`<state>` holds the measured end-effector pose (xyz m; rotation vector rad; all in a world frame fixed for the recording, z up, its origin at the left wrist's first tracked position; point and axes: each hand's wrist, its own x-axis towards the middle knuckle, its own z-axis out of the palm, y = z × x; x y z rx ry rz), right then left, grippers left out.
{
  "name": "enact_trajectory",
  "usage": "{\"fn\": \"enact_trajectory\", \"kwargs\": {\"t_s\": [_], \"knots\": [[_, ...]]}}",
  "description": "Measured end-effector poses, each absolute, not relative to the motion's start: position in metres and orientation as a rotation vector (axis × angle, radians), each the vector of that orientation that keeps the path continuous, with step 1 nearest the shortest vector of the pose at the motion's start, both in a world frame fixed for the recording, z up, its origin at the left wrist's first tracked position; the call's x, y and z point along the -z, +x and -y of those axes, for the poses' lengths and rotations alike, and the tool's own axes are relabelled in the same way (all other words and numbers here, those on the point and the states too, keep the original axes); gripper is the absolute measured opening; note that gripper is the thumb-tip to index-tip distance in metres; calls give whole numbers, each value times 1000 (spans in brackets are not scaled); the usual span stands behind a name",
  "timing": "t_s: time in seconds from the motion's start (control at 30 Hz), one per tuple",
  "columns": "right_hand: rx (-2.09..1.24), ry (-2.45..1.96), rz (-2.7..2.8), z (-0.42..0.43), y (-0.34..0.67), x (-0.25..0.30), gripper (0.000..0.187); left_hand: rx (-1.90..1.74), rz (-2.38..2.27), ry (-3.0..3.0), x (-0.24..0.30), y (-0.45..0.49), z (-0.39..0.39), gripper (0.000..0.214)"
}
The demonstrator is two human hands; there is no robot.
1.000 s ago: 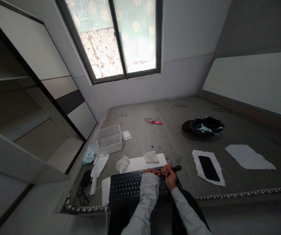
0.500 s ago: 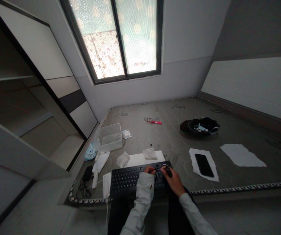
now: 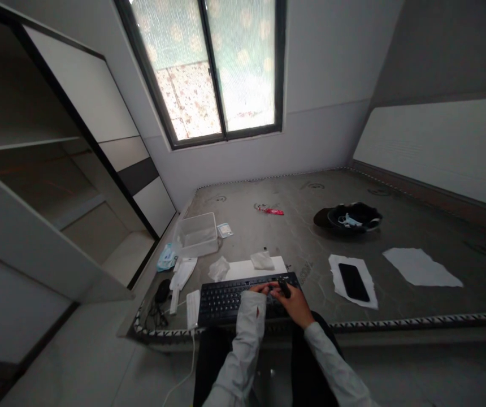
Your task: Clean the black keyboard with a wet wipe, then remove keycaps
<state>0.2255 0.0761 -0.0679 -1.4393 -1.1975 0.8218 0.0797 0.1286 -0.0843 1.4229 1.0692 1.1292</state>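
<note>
A black keyboard [image 3: 221, 302] lies in front of me at the edge of the bed. My left hand [image 3: 260, 289] is over its right part, fingers closed together; whatever they hold, if anything, is too small to make out. Close beside it, fingertips nearly meeting the left ones, my right hand [image 3: 296, 305] grips a short black stick-like object [image 3: 284, 287]. Just behind the keyboard are a white sheet [image 3: 241, 269], a folded white tissue [image 3: 262, 260] and a crumpled tissue [image 3: 218, 268]. A tiny black piece [image 3: 264, 249] lies farther back.
A clear plastic box [image 3: 195, 234], blue packet [image 3: 166, 257], white mask [image 3: 183, 272], black mouse [image 3: 163, 290] and white power strip [image 3: 192, 310] are on the left. Rightward lie a phone [image 3: 354, 281] on paper, another paper sheet [image 3: 423, 267] and a cap [image 3: 347, 219]. A red item [image 3: 270, 210] lies behind.
The view has shifted slightly. My right hand has come nearer the left fingertips, and the black stick-like object in it now points more upward.
</note>
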Motion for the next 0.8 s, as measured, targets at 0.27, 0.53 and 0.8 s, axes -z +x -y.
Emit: {"fn": "enact_trajectory", "kwargs": {"t_s": [0.27,0.53,0.8], "knots": [[-883,-1434,1200,-82,228,71,35,-1129,-1072,1384,81,81,-120,40],[-894,-1503,1372,-99,230,59,25,-1079,-1096,1324,91,80,-124,39],[-797,-1641,1298,-160,291,57,31,-910,-1368,1354,109,68,-139,42]]}}
